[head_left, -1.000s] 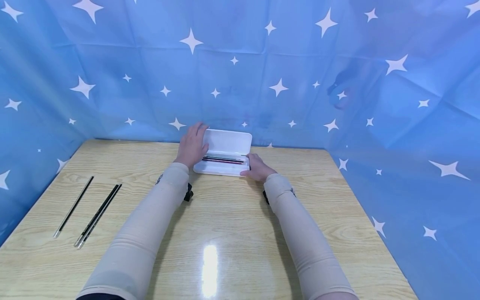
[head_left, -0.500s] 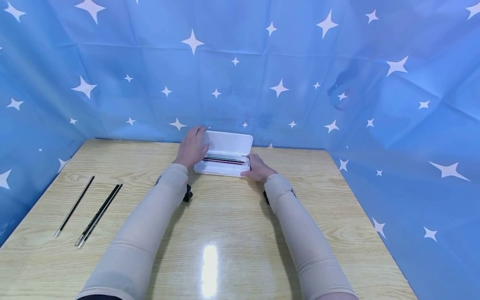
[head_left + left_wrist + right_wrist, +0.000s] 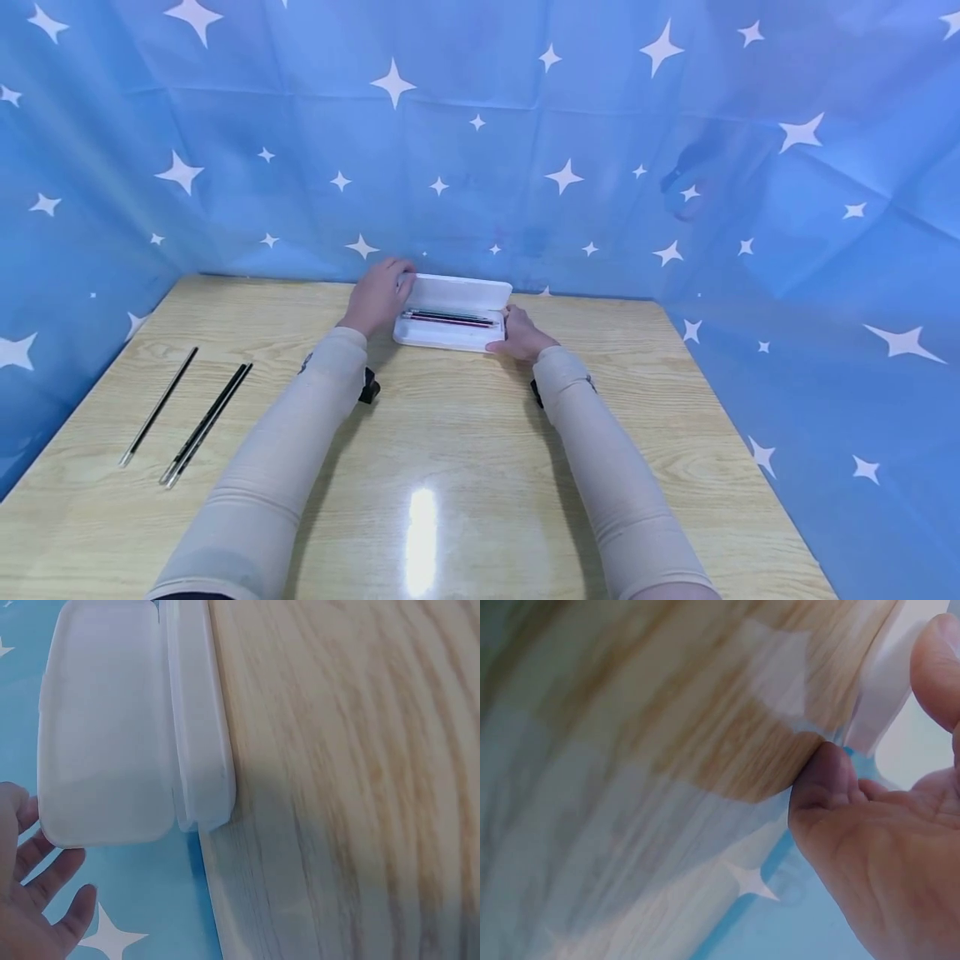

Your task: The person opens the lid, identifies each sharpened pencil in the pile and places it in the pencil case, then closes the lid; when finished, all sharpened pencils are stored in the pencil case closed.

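Observation:
A white pencil case [image 3: 442, 337] lies at the far edge of the table, its hinged lid [image 3: 461, 292] raised and leaning back at an angle. Several dark pencils [image 3: 450, 317] lie side by side inside. My left hand [image 3: 377, 293] is at the lid's left end; in the left wrist view its fingers [image 3: 49, 877] reach behind the lid's outer corner, loosely bent, with one finger apart. At the opposite end my right hand [image 3: 519, 335] grips the case's right side, thumb in front and fingers toward the back.
On the left of the wooden table [image 3: 465, 433] lie a single dark pencil [image 3: 160, 407] and, beside it, a close pair of dark pencils [image 3: 206, 425]. A blue star-patterned curtain [image 3: 480, 167] hangs right behind the table's back edge and along both sides.
The lid has tipped forward and lower, with my left hand moving down along with it. My right hand stays on the case's right end. The head view has shifted slightly.

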`<action>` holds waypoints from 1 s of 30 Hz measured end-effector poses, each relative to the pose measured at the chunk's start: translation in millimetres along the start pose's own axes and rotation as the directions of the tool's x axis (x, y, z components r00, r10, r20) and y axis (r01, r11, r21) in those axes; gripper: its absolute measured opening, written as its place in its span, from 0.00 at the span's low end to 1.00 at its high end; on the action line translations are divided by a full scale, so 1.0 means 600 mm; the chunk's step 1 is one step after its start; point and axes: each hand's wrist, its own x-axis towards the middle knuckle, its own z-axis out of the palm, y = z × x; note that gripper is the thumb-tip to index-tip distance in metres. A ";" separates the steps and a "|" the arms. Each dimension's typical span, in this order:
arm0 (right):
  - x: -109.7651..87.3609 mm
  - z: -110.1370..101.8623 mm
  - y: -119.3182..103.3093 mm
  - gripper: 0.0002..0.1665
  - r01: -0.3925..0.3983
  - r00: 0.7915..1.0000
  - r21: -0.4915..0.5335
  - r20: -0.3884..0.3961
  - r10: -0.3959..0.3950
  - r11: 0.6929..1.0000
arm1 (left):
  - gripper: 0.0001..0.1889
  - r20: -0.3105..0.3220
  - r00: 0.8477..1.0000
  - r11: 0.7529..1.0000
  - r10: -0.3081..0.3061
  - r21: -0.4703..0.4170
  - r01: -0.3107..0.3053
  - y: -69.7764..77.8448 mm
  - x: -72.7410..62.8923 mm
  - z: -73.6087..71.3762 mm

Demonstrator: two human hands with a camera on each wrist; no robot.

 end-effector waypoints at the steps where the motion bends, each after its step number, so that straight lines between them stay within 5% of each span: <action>1: -0.001 0.000 -0.001 0.60 -0.001 1.000 0.017 -0.003 0.001 1.000 | 0.16 0.003 1.000 1.000 -0.007 -0.004 0.007 0.001 -0.001 -0.001; 6: 0.000 0.000 -0.001 0.70 0.032 0.999 0.094 -0.039 -0.029 0.995 | 0.13 -0.011 0.999 0.999 -0.049 0.013 0.049 0.001 -0.007 -0.005; 10: 0.006 0.000 0.003 0.68 0.108 0.993 0.154 -0.064 -0.099 0.982 | 0.13 0.001 0.998 0.998 -0.065 0.009 0.065 -0.006 -0.012 -0.006; 17: 0.009 -0.003 0.012 0.60 0.125 0.992 0.209 -0.039 -0.120 0.970 | 0.14 0.101 0.991 0.993 -0.082 -0.072 0.089 -0.020 -0.025 -0.011; 30: -0.003 -0.015 0.011 0.38 0.145 0.986 0.207 0.048 -0.158 0.968 | 0.22 0.287 0.956 0.981 -0.063 -0.159 0.113 -0.043 -0.034 -0.019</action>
